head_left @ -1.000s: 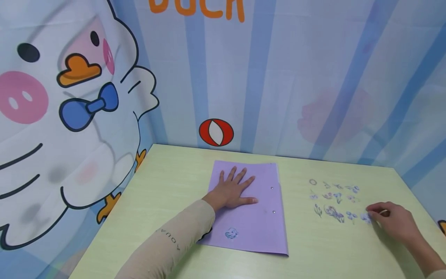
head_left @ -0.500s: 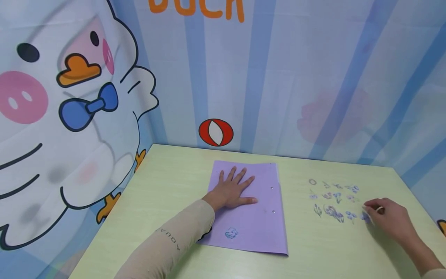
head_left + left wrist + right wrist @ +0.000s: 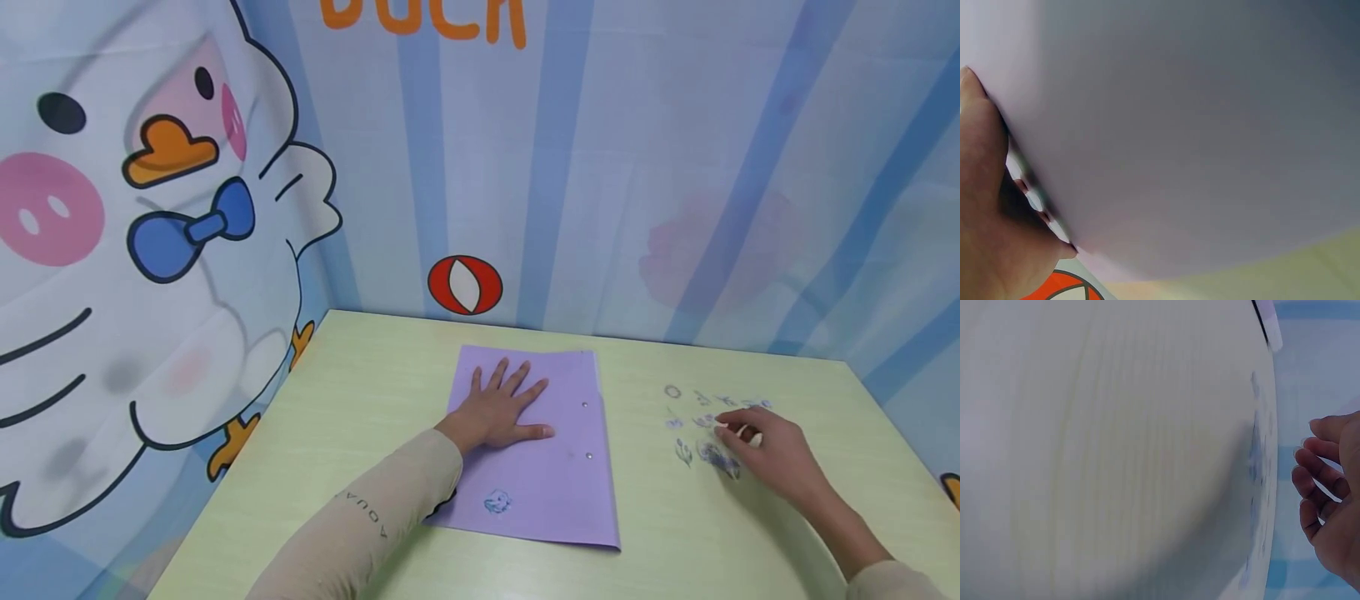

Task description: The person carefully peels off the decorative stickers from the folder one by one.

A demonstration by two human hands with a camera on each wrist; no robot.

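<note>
My left hand (image 3: 495, 414) lies flat with spread fingers on a purple folder (image 3: 547, 500), pressing it to the table. Near the folder's lower edge is a small blue picture (image 3: 498, 501). Above several small flat flower stickers (image 3: 684, 452), set out in rough rows on the right, hovers my right hand (image 3: 772, 454). Its fingers are loosely bent, thumb near the index finger, with nothing visible between them. That hand covers some of the stickers. In the right wrist view the right hand (image 3: 1335, 494) is raised off the tabletop, and the stickers (image 3: 1257, 456) look blurred.
The pale yellow-green table (image 3: 375, 358) runs back to a blue striped curtain (image 3: 495, 167) with a cartoon duck (image 3: 247, 308) on the left. Two small studs, one a metal stud (image 3: 589, 456), sit on the folder's right side.
My right hand has moved left, from the rightmost sticker to above the middle of the sticker group. My left hand and the folder have stayed in place.
</note>
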